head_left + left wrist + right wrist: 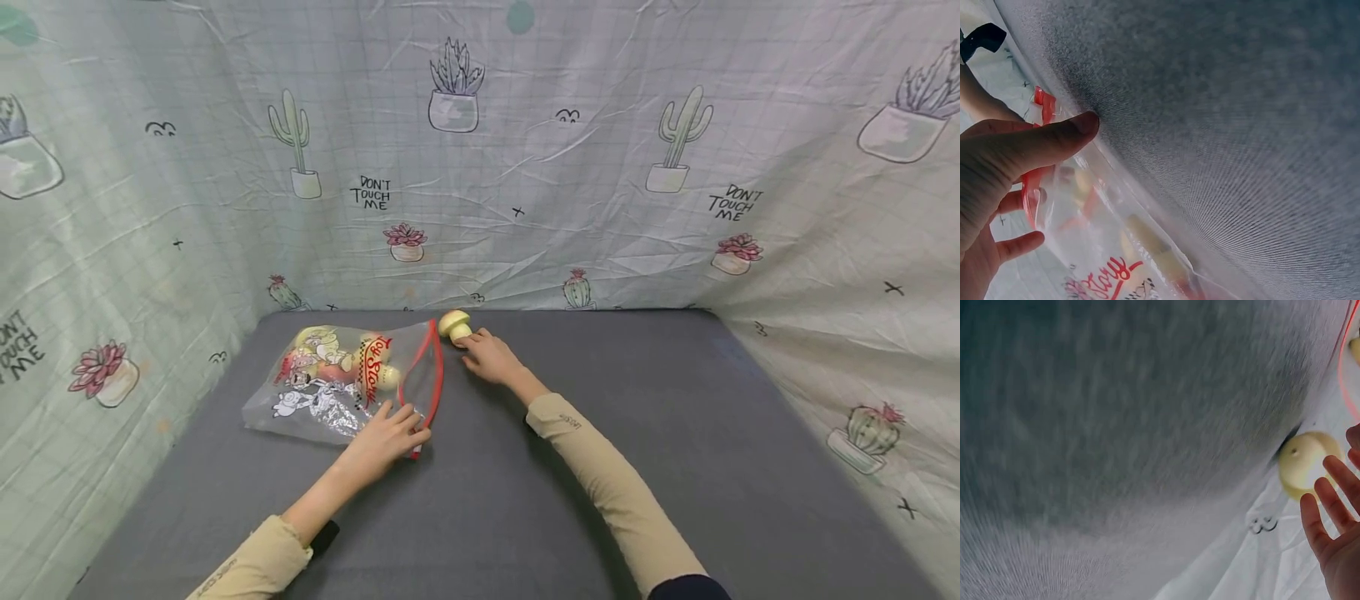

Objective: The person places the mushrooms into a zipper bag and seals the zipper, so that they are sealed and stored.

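A clear zip bag with a red zip edge and "Toy Story" print lies on the left of the grey table, with several yellowish and reddish items inside. My left hand holds the near corner of the bag's mouth, thumb on one side of the red edge and fingers on the other. A pale yellow toy mushroom lies just beyond the bag's mouth, at the back of the table. At its stem is my right hand. In the right wrist view its straight, spread fingers overlap the mushroom.
The grey table stretches to the right of the bag. A hanging cloth printed with cacti walls in the back and both sides, close behind the mushroom.
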Available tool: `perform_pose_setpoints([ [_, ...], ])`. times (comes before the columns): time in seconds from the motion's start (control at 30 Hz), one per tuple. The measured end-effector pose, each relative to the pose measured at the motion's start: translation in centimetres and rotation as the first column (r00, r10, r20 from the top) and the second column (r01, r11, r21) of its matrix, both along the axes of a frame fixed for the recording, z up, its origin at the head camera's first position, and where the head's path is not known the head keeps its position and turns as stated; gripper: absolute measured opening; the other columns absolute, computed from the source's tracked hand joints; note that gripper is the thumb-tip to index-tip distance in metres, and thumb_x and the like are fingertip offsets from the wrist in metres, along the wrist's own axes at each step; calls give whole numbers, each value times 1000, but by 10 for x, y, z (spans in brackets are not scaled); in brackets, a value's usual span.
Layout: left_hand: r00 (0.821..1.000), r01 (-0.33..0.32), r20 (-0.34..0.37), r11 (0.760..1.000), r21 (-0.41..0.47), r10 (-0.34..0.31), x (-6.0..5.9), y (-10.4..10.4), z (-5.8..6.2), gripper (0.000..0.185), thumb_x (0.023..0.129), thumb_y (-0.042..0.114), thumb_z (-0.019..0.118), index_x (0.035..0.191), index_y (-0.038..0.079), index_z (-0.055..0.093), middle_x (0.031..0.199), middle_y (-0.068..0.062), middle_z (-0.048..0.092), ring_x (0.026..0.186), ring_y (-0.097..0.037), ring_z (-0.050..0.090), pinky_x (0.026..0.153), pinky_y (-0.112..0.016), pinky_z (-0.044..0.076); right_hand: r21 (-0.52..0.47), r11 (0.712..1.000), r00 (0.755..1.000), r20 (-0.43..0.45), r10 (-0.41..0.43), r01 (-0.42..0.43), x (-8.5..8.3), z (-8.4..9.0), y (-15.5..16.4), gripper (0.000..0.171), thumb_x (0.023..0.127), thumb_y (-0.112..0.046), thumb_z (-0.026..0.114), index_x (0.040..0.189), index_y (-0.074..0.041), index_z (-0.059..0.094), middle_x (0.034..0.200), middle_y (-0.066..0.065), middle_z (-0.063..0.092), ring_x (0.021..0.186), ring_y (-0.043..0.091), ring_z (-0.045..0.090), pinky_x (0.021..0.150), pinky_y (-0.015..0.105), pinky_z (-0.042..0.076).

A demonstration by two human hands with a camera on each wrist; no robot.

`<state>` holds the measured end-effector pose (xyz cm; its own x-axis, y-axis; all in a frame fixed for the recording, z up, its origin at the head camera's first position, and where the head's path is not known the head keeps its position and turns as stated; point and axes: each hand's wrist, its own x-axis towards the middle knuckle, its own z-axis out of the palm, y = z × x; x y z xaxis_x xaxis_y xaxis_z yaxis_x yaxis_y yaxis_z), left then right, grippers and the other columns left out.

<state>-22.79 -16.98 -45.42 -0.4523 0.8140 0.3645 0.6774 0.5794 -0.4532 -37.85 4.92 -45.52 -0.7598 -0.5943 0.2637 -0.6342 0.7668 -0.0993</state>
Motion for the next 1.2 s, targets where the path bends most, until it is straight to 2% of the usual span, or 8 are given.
perform_pose_setpoints([
  [0.13,1000,-28,-7,999,-23,28,-1,2,1,18,68,16,65,84,21,58,86,-1,56,84,-18,48,72,-37,36,17,999,999,-16,-34,34,-8,0,8,35,87,-19,55,121,-10,54,113,6,60,94,20,53,71,30,46],
  [0.3,999,-30,-13,999,-20,30,-2,2,2,14,68,17,64,80,20,57,87,-2,56,83,-19,48,71,-36,36,26,997,997,-11,-72,72,-16,2,13,34,87,-19,54,119,-9,54,115,8,58,100,22,52,74,32,47],
  [0.5,999,-48,-8,998,-27,48,-1,3,2,15,69,17,65,82,20,58,90,-2,57,85,-19,49,73,-37,37,-9,994,994,-41,-106,106,-21,5,14,34,87,-19,55,119,-7,54,114,11,55,101,25,52,73,34,48],
  [0.57,998,-56,-3,998,-30,56,0,3,2,15,69,17,65,82,20,58,91,-2,57,86,-19,48,73,-37,37,-29,992,992,-45,-121,120,-23,6,12,37,87,-18,55,122,-7,50,116,12,52,101,26,52,73,36,48],
  [0.67,998,-62,-4,998,-27,62,-1,2,1,14,70,17,64,82,19,57,90,-2,57,85,-18,47,73,-36,37,-39,986,986,-31,-164,162,-27,7,5,46,87,-19,55,129,-8,42,128,13,43,113,28,47,79,40,46],
  [0.8,998,-66,-9,998,-16,66,-1,3,1,13,70,16,64,81,19,58,88,-2,56,83,-18,47,72,-36,36,4,978,978,7,-210,210,-29,11,-6,58,87,-24,54,138,-11,29,146,9,24,128,28,34,89,46,41],
  [0.93,997,-69,-19,998,-13,69,-1,3,0,12,70,16,63,81,19,58,87,-1,56,82,-17,47,72,-35,37,56,978,979,19,-202,201,-29,13,-16,64,88,-27,52,142,-12,21,150,4,13,132,27,28,93,48,38],
  [1.2,998,-63,-26,998,4,63,1,4,1,12,70,15,65,79,18,57,85,-1,55,82,-17,46,71,-34,35,100,975,978,51,-204,198,-30,10,-25,69,89,-27,51,144,-19,12,151,-1,10,136,20,21,96,51,36],
])
